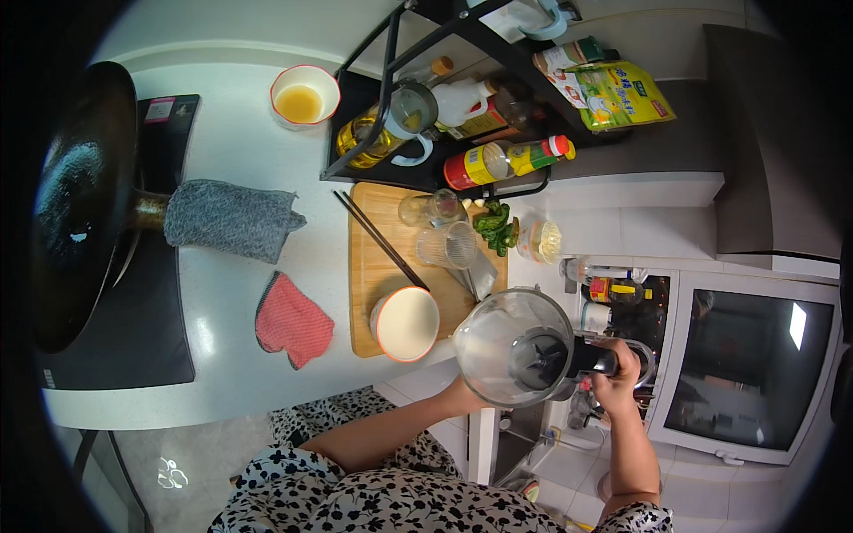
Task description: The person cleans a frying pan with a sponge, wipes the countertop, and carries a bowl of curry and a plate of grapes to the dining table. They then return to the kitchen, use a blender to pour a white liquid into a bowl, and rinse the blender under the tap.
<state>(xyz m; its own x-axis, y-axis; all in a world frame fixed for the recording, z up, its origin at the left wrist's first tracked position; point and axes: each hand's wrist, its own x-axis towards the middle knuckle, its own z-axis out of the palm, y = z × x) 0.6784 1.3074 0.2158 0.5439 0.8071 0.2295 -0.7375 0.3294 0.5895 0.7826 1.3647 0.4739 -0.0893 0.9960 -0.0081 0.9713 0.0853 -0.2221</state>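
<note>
My right hand (616, 376) grips the black handle of a clear blender jug (513, 346), whose mouth faces the camera and shows the blades at its bottom. My left hand (466, 394) is at the jug's lower left side, its fingers hidden behind the jug, so its hold cannot be told. Left of the jug, a bowl (408, 324) with an orange rim and pale contents stands on a wooden cutting board (363, 266). The board also bears dark chopsticks (383, 240), a ribbed glass (446, 245), a glass jar (426, 208), a cleaver blade (481, 273) and green peppers (494, 226).
A wok (86, 200) with a grey cloth (230, 220) round its handle sits over a black cooktop (126, 333). A red cloth (293, 320) and a bowl of yellowish liquid (298, 103) are on the counter. Beyond the board stands a black rack (388, 66) with bottles.
</note>
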